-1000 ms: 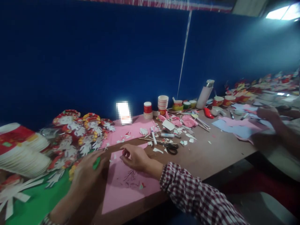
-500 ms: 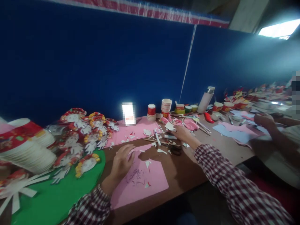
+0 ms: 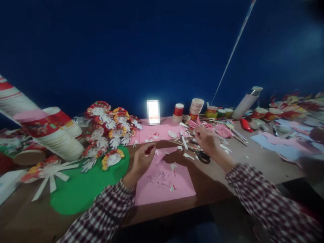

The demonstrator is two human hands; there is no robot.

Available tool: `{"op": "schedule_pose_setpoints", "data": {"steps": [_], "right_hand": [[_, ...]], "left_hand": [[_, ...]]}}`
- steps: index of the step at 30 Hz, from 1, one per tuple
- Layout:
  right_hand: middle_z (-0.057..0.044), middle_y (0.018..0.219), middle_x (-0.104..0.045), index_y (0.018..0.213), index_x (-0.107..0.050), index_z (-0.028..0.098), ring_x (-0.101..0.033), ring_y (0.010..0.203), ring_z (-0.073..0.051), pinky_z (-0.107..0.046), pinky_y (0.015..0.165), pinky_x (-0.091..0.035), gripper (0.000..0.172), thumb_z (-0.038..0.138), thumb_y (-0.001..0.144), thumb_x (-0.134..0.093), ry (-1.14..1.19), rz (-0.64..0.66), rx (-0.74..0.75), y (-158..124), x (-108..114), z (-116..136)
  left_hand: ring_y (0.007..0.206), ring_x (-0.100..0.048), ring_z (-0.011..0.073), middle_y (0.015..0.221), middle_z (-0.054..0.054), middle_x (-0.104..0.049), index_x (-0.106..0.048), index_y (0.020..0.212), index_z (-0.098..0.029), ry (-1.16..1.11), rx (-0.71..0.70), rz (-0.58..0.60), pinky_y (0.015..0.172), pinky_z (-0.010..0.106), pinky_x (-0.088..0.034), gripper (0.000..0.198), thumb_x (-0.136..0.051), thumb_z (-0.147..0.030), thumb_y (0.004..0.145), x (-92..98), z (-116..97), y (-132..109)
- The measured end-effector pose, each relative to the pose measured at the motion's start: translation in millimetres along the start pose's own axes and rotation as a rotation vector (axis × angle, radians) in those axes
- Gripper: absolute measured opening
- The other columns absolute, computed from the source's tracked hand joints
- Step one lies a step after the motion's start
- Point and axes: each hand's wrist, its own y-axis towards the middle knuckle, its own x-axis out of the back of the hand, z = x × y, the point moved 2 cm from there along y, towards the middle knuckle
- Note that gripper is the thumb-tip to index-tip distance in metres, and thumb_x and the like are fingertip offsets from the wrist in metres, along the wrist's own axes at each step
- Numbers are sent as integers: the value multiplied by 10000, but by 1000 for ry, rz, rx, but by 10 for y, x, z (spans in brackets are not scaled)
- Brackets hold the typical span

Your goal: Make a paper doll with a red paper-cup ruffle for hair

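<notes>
My left hand (image 3: 143,160) is curled at the top left edge of a pink sheet (image 3: 181,184) with dark pen marks. A dark red patch shows between its thumb and fingers, too blurred to name. Farther right, my right hand (image 3: 209,141) reaches over paper scraps with its fingertips drawn together. What they hold, if anything, is hidden. Beside it lie a white marker (image 3: 184,141), black-handled scissors (image 3: 203,156) and crumpled pink paper (image 3: 222,130). White scraps (image 3: 188,156) are scattered between the hands.
Paper-cut figures (image 3: 112,159) lie on and around a green sheet (image 3: 86,192) at left, beside leaning stacked paper cups (image 3: 60,140). Behind stand a bright blurred rectangle (image 3: 153,112), more cups (image 3: 196,107) and a tilted bottle (image 3: 246,103). Another person's hand (image 3: 317,133) is at far right.
My view has swung left and down. My right hand has drawn back from a white paper piece, which lies to its left. My left hand's fingers have curled inward.
</notes>
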Motion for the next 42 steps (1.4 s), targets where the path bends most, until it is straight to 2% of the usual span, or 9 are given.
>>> {"op": "schedule_pose_setpoints", "data": {"steps": [2,5,9,15,21,26,34,38,42], "right_hand": [[-100,902,-690,946,-671,182,-605,846,-215,-294,729,-398,257,230,951,-418,101,4,212,-211,36,379],[-91,912,-682,941,-674,199,-588,849,-203,-292,741,-404,237,190,954,-437,209,23,478,-491,60,845],[-101,951,-675,960,-674,207,-588,914,-213,-311,801,-442,215,205,955,-459,348,76,580,-612,-4,1091],[-120,1124,-660,1166,-621,186,-590,1045,-244,-394,907,-479,283,298,920,-535,539,176,618,-712,-92,1012],[-112,1180,-661,1094,-678,209,-610,1086,-242,-410,937,-494,238,295,891,-586,590,329,733,-857,-165,813],[-115,1133,-681,1053,-694,188,-613,1102,-234,-401,938,-504,206,234,919,-545,614,322,737,-809,-193,736],[-111,1138,-681,1051,-703,204,-621,1094,-227,-390,934,-512,208,232,914,-550,639,337,721,-791,-160,739],[-107,1156,-676,1069,-697,191,-618,1099,-228,-387,953,-498,214,242,916,-556,595,368,713,-799,-156,741],[-106,1105,-691,1049,-688,180,-627,1053,-210,-357,917,-501,199,251,919,-555,571,365,759,-663,-86,749]], "left_hand": [[790,-691,183,929,98,-721,-626,1109,-142,-77,52,69,721,313,-580,402,-498,-461,901,-3,2,-17],[755,-696,184,874,101,-715,-589,1182,-110,-295,183,171,668,305,-589,546,-479,-556,887,-17,-1,-40],[668,-660,145,800,53,-683,-595,1157,-98,-402,310,139,621,279,-582,561,-680,-481,757,-21,50,-23],[657,-625,117,806,40,-677,-603,1154,-112,-345,308,94,650,265,-562,462,-637,-380,779,92,175,78],[656,-621,145,863,61,-723,-713,986,-143,-237,279,393,628,272,-533,331,-686,-255,675,214,86,63],[752,-641,181,943,52,-714,-711,1051,-191,102,114,630,727,304,-519,319,-599,-225,755,202,6,-29],[1067,-567,233,1146,83,-597,-706,1023,-239,376,-283,551,952,381,-458,228,-626,-209,812,150,-69,-142],[953,-586,210,954,72,-672,-688,965,-192,433,-438,676,873,354,-472,221,-484,-139,902,81,-84,-260],[900,-567,208,953,68,-644,-643,1062,-209,626,-459,714,814,356,-475,269,-485,-89,880,42,-104,-345]]}}
